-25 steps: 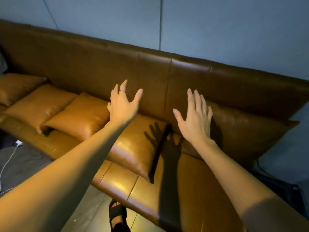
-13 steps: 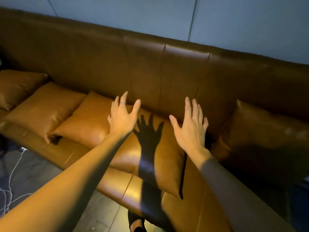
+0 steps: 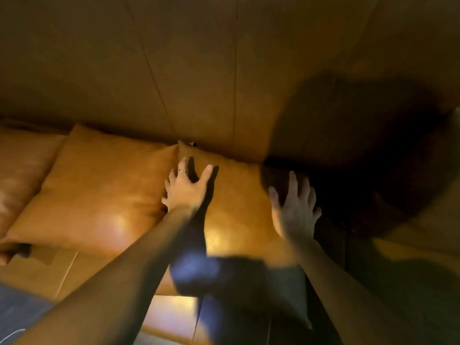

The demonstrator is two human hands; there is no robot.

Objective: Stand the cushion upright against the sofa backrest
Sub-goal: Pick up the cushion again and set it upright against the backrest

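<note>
A tan leather cushion point(image 3: 239, 210) lies flat on the sofa seat, its far edge near the brown backrest point(image 3: 199, 83). My left hand point(image 3: 185, 189), wearing a ring, is spread over the cushion's left far corner, fingers apart. My right hand point(image 3: 295, 210) hovers open over the cushion's right side, which is in deep shadow. Whether either palm touches the leather is unclear. The picture is blurred by motion.
A second tan cushion point(image 3: 99, 190) lies flat just to the left, touching the first. A third cushion point(image 3: 17, 175) shows at the far left edge. Another dark cushion point(image 3: 423, 195) sits in shadow at the right. The sofa seat's front edge point(image 3: 171, 312) is below.
I have leaned in much closer to the sofa. Both hands moved forward and down from mid-air to the cushion's far corners. The wall has left the view.
</note>
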